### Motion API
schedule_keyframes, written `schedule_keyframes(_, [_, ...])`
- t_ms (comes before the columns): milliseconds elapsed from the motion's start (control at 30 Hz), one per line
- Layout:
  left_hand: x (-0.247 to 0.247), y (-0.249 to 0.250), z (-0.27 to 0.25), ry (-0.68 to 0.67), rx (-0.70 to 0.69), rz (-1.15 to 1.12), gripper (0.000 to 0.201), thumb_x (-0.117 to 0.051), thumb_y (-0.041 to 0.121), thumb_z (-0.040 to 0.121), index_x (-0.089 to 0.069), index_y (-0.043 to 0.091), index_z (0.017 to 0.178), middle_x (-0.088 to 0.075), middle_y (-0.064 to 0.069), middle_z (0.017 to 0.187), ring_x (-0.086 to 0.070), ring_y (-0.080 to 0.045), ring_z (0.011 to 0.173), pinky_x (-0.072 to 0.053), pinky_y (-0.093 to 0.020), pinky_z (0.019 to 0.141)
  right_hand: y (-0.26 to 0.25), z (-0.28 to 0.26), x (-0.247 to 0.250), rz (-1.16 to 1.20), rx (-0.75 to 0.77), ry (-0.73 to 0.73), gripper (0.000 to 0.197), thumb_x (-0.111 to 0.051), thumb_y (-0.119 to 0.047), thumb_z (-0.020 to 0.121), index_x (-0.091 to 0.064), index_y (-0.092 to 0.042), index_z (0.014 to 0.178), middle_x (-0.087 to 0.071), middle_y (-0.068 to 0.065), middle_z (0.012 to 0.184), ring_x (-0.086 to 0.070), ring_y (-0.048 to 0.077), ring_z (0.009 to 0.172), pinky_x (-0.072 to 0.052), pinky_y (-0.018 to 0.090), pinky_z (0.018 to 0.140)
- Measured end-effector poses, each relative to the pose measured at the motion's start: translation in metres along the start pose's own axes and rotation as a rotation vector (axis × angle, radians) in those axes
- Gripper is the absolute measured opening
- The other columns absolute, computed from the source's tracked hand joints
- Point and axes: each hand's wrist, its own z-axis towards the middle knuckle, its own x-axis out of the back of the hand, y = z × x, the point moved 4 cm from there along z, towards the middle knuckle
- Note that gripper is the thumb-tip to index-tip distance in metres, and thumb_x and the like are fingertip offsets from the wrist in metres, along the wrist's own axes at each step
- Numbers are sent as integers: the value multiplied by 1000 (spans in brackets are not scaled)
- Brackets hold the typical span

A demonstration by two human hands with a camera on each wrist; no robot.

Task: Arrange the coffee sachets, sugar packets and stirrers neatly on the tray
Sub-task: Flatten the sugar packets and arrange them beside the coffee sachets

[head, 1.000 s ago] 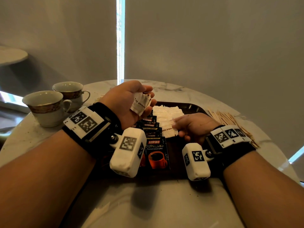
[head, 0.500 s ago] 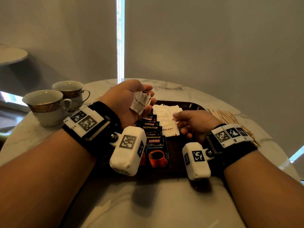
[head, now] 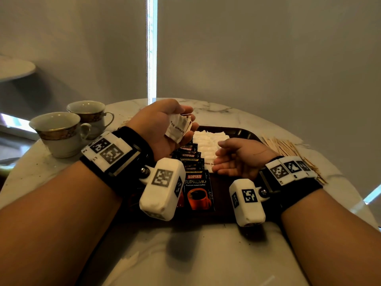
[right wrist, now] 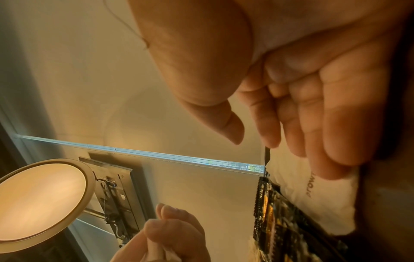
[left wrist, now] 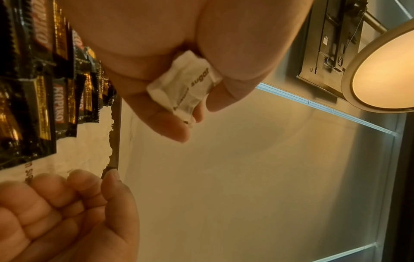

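Observation:
My left hand (head: 175, 129) is raised over the dark tray (head: 237, 132), palm up, its fingers curled round a small stack of white brown-sugar packets (head: 178, 130) (left wrist: 186, 88). A column of black Kopiko coffee sachets (head: 198, 190) (left wrist: 40, 88) lies overlapped down the tray's middle. Beside it on the right runs a row of white sugar packets (head: 208, 141) (right wrist: 325, 200). My right hand (head: 228, 159) hovers just above the near end of that row, palm turned inward, fingers loosely bent and holding nothing (right wrist: 291, 124). Wooden stirrers (head: 288, 147) lie on the table right of the tray.
Two gold-banded teacups (head: 59, 133) (head: 90, 116) stand on the round marble table (head: 206, 254) at the left. A grey wall and curtain rise behind. Another small round table (head: 14, 68) sits at the far left.
My right hand has let go of the sugar row, lifted and turned palm inward with its fingers loosened. The left hand still grips its packets, barely moved.

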Motion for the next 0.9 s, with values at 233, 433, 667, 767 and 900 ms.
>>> schedule_keyframes(233, [1, -1, 1, 0, -1, 6, 21, -45, 12, 96, -66, 7, 99, -63, -11, 97, -66, -21, 77, -54, -25, 52, -1, -2, -3, 18, 7, -18, 29, -59, -30, 97, -63, -2, 88, -71, 18, 81, -73, 28, 73, -60, 29, 56])
schedule_keyframes(433, [1, -3, 4, -27, 16, -38, 27, -38, 6, 93, -63, 3, 105, -62, -18, 101, -72, -26, 72, -57, -29, 55, -1, -4, -4, 31, 7, -26, 29, -59, -29, 98, -63, -3, 87, -71, 17, 79, -73, 28, 71, -60, 29, 55])
schedule_keyframes(667, [0, -9, 6, -95, 93, -21, 40, -30, -3, 88, -61, 2, 114, -60, -31, 119, -76, -33, 80, -62, -36, 65, -13, -7, 2, 202, 178, 16, 26, -56, -26, 98, -62, -8, 80, -63, 7, 71, -63, 14, 53, -51, 21, 45])
schedule_keyframes(767, [-1, -11, 8, -116, 87, 13, 36, -35, -7, 92, -61, 3, 116, -61, -29, 121, -75, -34, 93, -63, -42, 73, -21, -14, 2, 264, 272, 7, 23, -58, -28, 94, -62, -11, 79, -61, 4, 69, -57, 13, 53, -45, 21, 46])
schedule_keyframes(900, [-1, -13, 9, -139, 67, 85, 28, -46, -5, 95, -64, 9, 111, -65, -20, 112, -69, -31, 98, -62, -45, 76, -28, -29, -12, 247, 345, -118, 24, -68, -34, 74, -64, -12, 84, -60, 2, 69, -55, 14, 58, -40, 23, 51])
